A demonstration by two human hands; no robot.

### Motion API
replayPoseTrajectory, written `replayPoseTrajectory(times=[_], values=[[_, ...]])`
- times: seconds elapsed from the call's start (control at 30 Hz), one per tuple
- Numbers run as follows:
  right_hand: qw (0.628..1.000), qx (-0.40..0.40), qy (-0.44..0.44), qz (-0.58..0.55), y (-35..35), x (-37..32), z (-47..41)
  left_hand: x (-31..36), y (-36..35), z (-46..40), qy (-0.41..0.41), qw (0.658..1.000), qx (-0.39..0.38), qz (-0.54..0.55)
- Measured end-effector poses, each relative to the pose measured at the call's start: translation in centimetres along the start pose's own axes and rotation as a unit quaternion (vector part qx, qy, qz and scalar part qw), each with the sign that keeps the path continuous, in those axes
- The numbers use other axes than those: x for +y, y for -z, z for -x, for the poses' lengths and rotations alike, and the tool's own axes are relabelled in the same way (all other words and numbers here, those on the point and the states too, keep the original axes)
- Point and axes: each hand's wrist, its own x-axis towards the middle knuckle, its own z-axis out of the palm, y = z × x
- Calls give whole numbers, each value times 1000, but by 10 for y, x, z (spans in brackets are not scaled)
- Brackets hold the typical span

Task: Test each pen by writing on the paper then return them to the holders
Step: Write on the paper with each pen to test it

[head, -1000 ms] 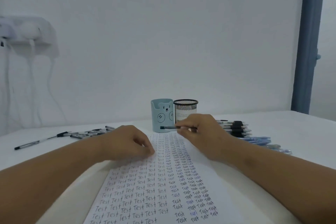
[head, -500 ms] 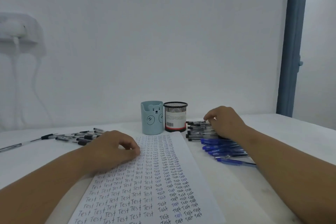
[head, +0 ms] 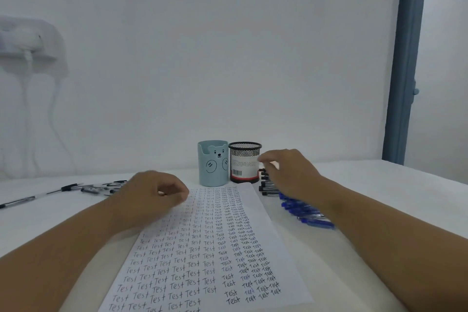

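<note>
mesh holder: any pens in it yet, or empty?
Looks empty: nothing sticks above the black mesh holder rim. Its bottom is hidden, so cannot tell for sure.

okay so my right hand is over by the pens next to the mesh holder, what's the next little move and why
Probably close the right hand on one black-capped pen from the row beside the mesh holder and bring it to the paper. The left hand already rests on the sheet, and both holders look empty.

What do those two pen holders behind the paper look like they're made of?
Blue holder: likely matte plastic, smooth and opaque, with a printed bear face. Black holder: looks like metal mesh, see-through weave at the rim; a white barcode label wraps it.
</note>
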Motion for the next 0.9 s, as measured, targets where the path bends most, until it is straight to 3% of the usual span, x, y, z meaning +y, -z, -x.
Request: replayPoseTrajectory(times=[0.13,0.2,0.3,0.4,0.9], values=[[990,-75,116,5,-5,-49,6,-23,32,0,19,994,107,-32],[977,-141,156,19,-5,-68,6,-43,48,1,52,991,110,-62],[958,-212,194,23,-11,-89,5,-66,63,4,119,984,54,-122],[956,-215,197,13,-28,-87,9,-78,60,2,138,980,11,-140],[955,-230,158,-95,-39,-62,21,-98,44,-9,116,979,110,-127]])
